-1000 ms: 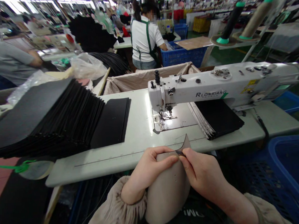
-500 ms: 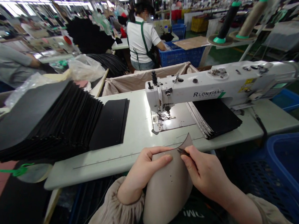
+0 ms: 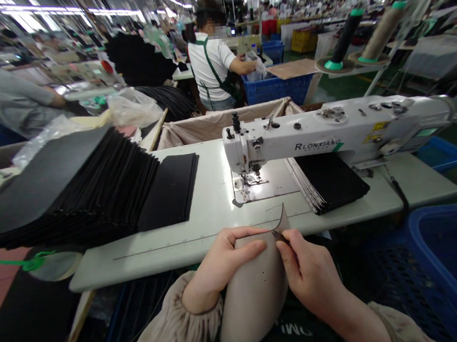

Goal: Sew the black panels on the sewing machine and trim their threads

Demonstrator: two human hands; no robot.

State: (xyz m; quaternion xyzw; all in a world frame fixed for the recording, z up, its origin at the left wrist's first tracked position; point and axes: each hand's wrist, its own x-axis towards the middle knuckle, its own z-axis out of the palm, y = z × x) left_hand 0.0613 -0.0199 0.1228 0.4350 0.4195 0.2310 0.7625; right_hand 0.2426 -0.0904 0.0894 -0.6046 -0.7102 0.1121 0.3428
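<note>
A curved, grey-beige sheet, which looks like leather, hangs bent over in front of me with small dark holes in its face. My left hand pinches it near the top edge, thumb on the near side. In my right hand is a small dark pointed tool, mostly covered by the fingers. Its tip meets the sheet's upper edge, close to where a corner curls up. Beyond the hands stands a white sewing machine, with nothing under its needle.
Stacked black panels lie left on the pale table, beside a tall fanned pile. More black panels rest under the machine arm. A blue bin stands at right. One co-worker is ahead, another far left.
The sheet's raised corner has tilted more upright and shifted slightly left. My right hand and the tool have moved a little lower. The co-worker ahead has raised an arm holding clear plastic.
</note>
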